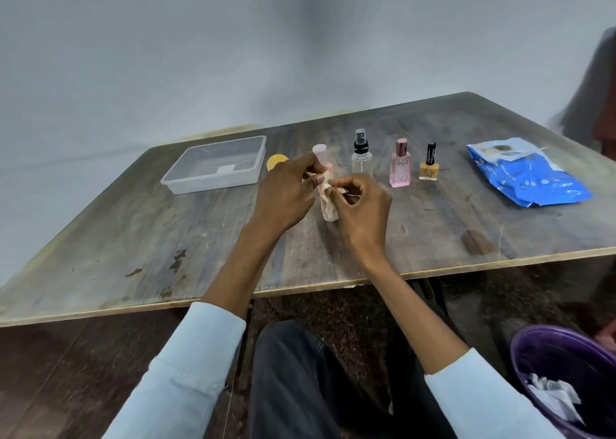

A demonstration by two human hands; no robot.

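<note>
Your two hands are together over the middle of the bench (133, 232), both busy with one pink bottle (320, 155). The bottle stands nearly upright between them, its white cap tipped slightly toward eleven o'clock. Your left hand (286, 188) comes in from the nine o'clock side, and its fingers curl round the upper body of the bottle just under the cap. Your right hand (361, 202) closes in from three o'clock and pinches a pale wipe (329, 210) against the bottle. The wipe is wrapped round the lower half of the bottle and hangs below your fingertips. I cannot tell whether the foot of the bottle touches the bench.

From your hands, a clear plastic tray (213, 185) lies at ten o'clock, with a yellow disc (276, 162) just beside it, partly behind your left hand. A row stands from one towards two o'clock: a clear spray bottle (361, 158) nearest, then a pink perfume bottle (400, 167), then a nail polish (429, 165). A blue packet (526, 175) lies farther out at three o'clock. At five o'clock, down off the bench, a purple bin (540, 365) holds crumpled white paper (553, 395).
</note>
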